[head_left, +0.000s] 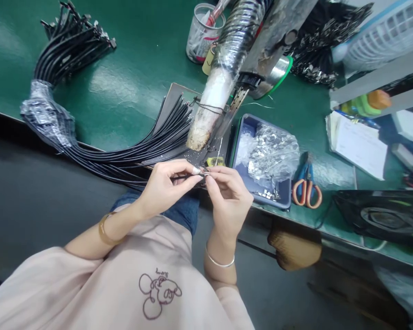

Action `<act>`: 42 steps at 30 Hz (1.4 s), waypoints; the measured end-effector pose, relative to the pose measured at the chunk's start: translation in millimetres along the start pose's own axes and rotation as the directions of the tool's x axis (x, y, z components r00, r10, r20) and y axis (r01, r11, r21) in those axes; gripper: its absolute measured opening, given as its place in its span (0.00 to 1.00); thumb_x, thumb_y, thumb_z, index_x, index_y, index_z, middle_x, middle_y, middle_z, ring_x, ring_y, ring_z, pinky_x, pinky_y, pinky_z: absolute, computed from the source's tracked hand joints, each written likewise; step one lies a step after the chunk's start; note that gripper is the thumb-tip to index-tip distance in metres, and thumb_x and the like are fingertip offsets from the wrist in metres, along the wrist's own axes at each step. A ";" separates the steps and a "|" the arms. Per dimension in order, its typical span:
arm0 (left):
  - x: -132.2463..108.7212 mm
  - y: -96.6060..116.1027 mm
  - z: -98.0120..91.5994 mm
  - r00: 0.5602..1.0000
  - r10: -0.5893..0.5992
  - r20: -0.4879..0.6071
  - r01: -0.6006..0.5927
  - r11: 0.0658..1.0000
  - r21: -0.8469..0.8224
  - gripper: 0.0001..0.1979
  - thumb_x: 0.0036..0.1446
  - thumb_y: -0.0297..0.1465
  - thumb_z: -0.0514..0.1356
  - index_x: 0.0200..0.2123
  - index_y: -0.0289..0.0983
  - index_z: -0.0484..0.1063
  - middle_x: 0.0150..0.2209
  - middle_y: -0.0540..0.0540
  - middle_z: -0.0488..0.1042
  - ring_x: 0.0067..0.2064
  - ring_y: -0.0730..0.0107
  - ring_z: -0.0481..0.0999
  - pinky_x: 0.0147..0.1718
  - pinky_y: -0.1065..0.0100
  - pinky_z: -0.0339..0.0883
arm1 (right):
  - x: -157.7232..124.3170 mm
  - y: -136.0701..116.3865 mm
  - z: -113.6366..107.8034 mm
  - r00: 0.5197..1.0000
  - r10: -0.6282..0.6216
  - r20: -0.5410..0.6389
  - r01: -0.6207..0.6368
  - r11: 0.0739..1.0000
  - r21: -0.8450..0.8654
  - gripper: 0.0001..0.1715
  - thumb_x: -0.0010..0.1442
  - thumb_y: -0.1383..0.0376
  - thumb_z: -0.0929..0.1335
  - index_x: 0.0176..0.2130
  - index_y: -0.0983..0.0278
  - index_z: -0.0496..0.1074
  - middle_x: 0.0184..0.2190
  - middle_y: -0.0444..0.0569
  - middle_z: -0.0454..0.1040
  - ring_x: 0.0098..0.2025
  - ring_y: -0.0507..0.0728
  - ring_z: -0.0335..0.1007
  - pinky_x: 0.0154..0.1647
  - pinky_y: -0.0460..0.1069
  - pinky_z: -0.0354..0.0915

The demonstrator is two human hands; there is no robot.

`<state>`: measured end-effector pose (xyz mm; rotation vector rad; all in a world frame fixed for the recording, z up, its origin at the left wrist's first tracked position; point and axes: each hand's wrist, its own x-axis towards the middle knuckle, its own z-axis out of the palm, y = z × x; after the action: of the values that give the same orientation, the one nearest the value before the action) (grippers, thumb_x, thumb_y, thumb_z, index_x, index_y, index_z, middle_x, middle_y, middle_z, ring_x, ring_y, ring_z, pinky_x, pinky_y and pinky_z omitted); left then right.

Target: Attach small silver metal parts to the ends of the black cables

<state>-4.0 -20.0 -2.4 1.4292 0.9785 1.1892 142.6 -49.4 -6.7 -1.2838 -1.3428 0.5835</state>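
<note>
My left hand [167, 185] and my right hand [227, 197] meet at the front edge of the green bench, fingertips pinched together. Between them sits a small metal connector shell [204, 172] on the end of a thin black cable [179, 176]. The left hand pinches the cable end. The right hand's thumb and forefinger close on the metal piece. A bundle of black cables [124, 153] fans out leftward from just behind my left hand, its far part wrapped in clear plastic [44, 117].
A blue tray [285, 195] holding a plastic bag of small metal shells sits right of my hands. Orange-handled scissors [306, 190] lie beside it. A wrapped tube on a fixture [223, 68] looms behind, with a clear cup [201, 32], another cable bundle [72, 41] and a black fan [382, 220].
</note>
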 end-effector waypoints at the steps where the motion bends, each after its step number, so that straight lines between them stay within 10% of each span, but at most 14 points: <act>1: -0.4 -1.0 0.2 0.999 0.046 -0.011 -0.045 0.998 0.047 0.05 0.57 0.27 0.65 0.28 0.33 0.77 0.26 0.48 0.75 0.24 0.78 0.67 0.23 0.76 0.62 | 0.3 0.5 0.4 1.000 0.004 -0.003 -0.004 1.000 0.011 0.03 0.60 0.69 0.73 0.35 0.60 0.79 0.37 0.45 0.80 0.38 0.53 0.80 0.36 0.47 0.78; 8: -5.6 -3.6 2.6 0.938 0.347 0.019 -0.336 0.892 0.303 0.07 0.62 0.24 0.62 0.30 0.34 0.75 0.28 0.48 0.77 0.28 0.76 0.70 0.28 0.74 0.64 | -0.5 4.7 1.0 0.999 0.014 0.049 -0.018 0.997 0.074 0.06 0.62 0.68 0.70 0.32 0.63 0.74 0.38 0.47 0.79 0.39 0.55 0.82 0.40 0.50 0.79; 14: -5.3 0.7 -1.5 0.976 -0.133 0.171 0.143 0.988 -0.049 0.09 0.63 0.31 0.59 0.30 0.34 0.71 0.23 0.52 0.68 0.25 0.78 0.67 0.25 0.75 0.62 | -11.8 -0.3 6.0 0.964 -0.262 -0.054 0.240 0.937 -0.253 0.06 0.61 0.72 0.71 0.36 0.60 0.75 0.42 0.46 0.80 0.44 0.55 0.81 0.46 0.53 0.79; 19: 5.9 3.2 -6.6 0.935 -0.273 0.225 0.327 0.910 -0.256 0.11 0.56 0.36 0.65 0.28 0.33 0.74 0.21 0.53 0.65 0.23 0.78 0.62 0.23 0.74 0.58 | -12.7 1.7 4.4 0.983 -0.159 -0.090 0.145 0.978 -0.149 0.06 0.66 0.71 0.68 0.40 0.61 0.75 0.40 0.46 0.80 0.43 0.54 0.81 0.44 0.53 0.79; 30: 14.7 -3.6 -1.1 0.944 -0.310 0.114 0.330 0.860 -0.390 0.05 0.44 0.28 0.69 0.22 0.34 0.76 0.23 0.51 0.74 0.27 0.76 0.69 0.29 0.73 0.65 | -11.8 -2.5 1.6 0.873 -0.486 -0.023 0.444 0.814 -0.374 0.13 0.59 0.76 0.74 0.41 0.61 0.76 0.38 0.45 0.82 0.39 0.52 0.81 0.43 0.48 0.78; 37: 15.5 -2.6 -0.1 0.950 -0.301 0.087 0.312 0.885 -0.344 0.03 0.46 0.27 0.65 0.23 0.33 0.78 0.24 0.49 0.76 0.27 0.74 0.72 0.30 0.72 0.68 | -9.4 10.1 6.6 0.969 -0.220 -0.112 0.198 0.964 -0.177 0.04 0.63 0.71 0.71 0.38 0.61 0.73 0.37 0.45 0.81 0.40 0.54 0.81 0.38 0.49 0.78; 42: 15.9 -4.7 0.2 0.953 -0.290 0.084 0.301 0.896 -0.327 0.02 0.45 0.26 0.66 0.24 0.34 0.79 0.25 0.48 0.78 0.29 0.72 0.74 0.32 0.71 0.72 | -7.3 11.6 3.4 0.955 -0.288 -0.073 0.261 0.931 -0.256 0.06 0.62 0.71 0.71 0.37 0.60 0.74 0.38 0.45 0.81 0.40 0.55 0.81 0.40 0.51 0.79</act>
<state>-0.7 -3.9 -4.1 0.9859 0.8828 1.0421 141.8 -51.6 -20.7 -1.2719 -1.5037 0.1538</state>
